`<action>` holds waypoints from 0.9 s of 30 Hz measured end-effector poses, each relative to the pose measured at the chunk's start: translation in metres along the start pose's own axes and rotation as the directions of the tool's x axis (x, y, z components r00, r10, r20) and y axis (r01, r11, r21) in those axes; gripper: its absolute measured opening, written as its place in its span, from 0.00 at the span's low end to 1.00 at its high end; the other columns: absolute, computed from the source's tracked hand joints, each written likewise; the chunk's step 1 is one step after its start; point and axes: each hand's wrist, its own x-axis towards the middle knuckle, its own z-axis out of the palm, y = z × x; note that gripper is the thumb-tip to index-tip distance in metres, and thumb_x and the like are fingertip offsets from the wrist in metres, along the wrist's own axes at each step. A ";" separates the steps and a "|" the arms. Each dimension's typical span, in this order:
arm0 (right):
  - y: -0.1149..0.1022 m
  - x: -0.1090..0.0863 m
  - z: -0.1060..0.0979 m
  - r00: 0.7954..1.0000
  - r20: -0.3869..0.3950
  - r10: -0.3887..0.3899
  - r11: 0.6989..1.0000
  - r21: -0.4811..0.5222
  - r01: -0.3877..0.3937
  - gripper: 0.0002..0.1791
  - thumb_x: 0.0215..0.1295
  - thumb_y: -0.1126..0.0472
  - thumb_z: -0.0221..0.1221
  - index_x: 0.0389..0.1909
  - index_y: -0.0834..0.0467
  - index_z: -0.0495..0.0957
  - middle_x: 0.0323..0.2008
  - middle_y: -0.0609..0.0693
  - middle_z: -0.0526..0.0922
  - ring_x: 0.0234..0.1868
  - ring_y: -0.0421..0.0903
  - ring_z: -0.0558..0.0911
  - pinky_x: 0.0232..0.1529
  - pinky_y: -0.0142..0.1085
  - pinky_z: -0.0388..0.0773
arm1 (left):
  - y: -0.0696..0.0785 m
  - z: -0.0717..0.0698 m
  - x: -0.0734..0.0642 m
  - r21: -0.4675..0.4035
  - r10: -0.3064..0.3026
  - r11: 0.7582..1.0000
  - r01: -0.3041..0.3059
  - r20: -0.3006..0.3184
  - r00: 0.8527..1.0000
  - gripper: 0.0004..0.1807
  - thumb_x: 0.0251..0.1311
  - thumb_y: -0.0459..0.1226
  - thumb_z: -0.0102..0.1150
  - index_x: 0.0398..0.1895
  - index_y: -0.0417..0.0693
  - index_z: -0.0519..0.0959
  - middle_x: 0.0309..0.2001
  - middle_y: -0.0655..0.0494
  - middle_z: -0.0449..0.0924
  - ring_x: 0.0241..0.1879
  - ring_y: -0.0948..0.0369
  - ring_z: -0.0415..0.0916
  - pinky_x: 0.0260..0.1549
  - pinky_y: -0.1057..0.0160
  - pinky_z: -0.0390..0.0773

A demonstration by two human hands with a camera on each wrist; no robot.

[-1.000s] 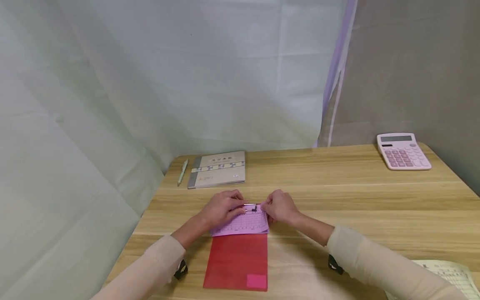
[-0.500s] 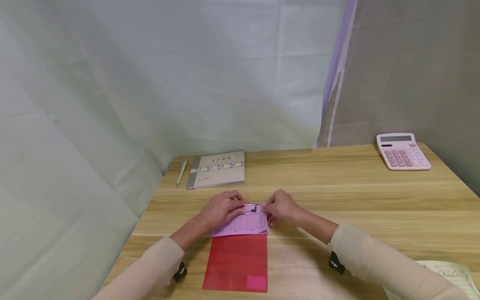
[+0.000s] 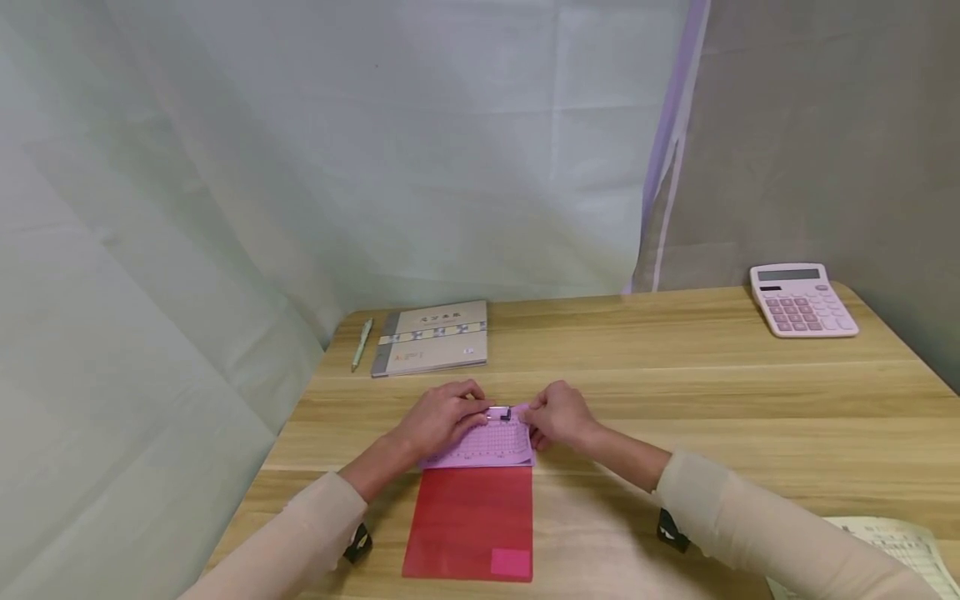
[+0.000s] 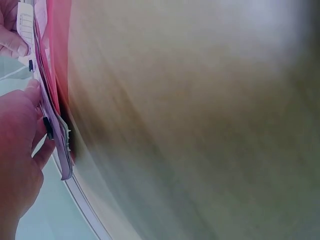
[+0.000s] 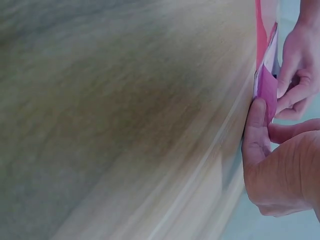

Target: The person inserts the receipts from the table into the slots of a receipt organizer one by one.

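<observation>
Your left hand (image 3: pixel 442 412) has its thumb and index finger on the left end of the metal clip (image 3: pixel 499 412), pinching it at the top edge of the purple sheets (image 3: pixel 483 446); your right hand (image 3: pixel 561 414) pinches the upper right corner of those sheets, thumb against fingers, just beside the clip. The sheets, printed with a grid, lie over the upper part of a red cover (image 3: pixel 468 521), whose lower part shows toward you with a pink label (image 3: pixel 511 562) at its bottom right; all this rests on the wooden surface (image 3: pixel 675 375), left of its middle. Beyond your left hand lies a notebook (image 3: pixel 435 340), with a pen (image 3: pixel 362 344) beside it; a calculator (image 3: pixel 804 300) sits far right; a pale yellow form (image 3: pixel 896 537) lies near right, partly covered by your sleeve (image 3: pixel 787 525).
</observation>
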 end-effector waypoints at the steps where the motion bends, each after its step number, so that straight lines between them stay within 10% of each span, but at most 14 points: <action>1: 0.000 0.000 0.000 1.000 -0.003 -0.003 1.000 -0.006 0.003 0.07 0.73 0.70 0.64 0.34 0.69 0.85 0.20 0.55 0.85 0.21 0.48 0.86 0.25 0.37 0.85 | 0.000 0.000 0.000 0.000 0.002 1.000 -0.002 -0.003 1.000 0.16 0.75 0.45 0.64 0.60 0.52 0.88 0.51 0.61 0.81 0.51 0.61 0.80 0.52 0.57 0.81; 19: -0.005 0.002 -0.004 0.999 0.039 -0.022 0.999 -0.030 0.024 0.06 0.71 0.71 0.65 0.32 0.69 0.84 0.20 0.57 0.86 0.20 0.49 0.86 0.24 0.38 0.84 | -0.001 -0.002 0.000 -0.020 -0.027 0.999 0.027 -0.001 1.000 0.16 0.74 0.46 0.66 0.59 0.52 0.89 0.51 0.62 0.81 0.52 0.61 0.80 0.54 0.56 0.81; 27: -0.005 0.007 -0.018 0.997 -0.008 -0.072 0.990 -0.121 0.070 0.13 0.68 0.70 0.67 0.50 0.70 0.79 0.33 0.58 0.84 0.19 0.49 0.83 0.24 0.36 0.80 | 0.000 -0.001 0.000 -0.024 -0.033 0.999 0.034 0.017 0.999 0.17 0.73 0.47 0.66 0.59 0.52 0.89 0.51 0.62 0.82 0.51 0.62 0.80 0.54 0.56 0.80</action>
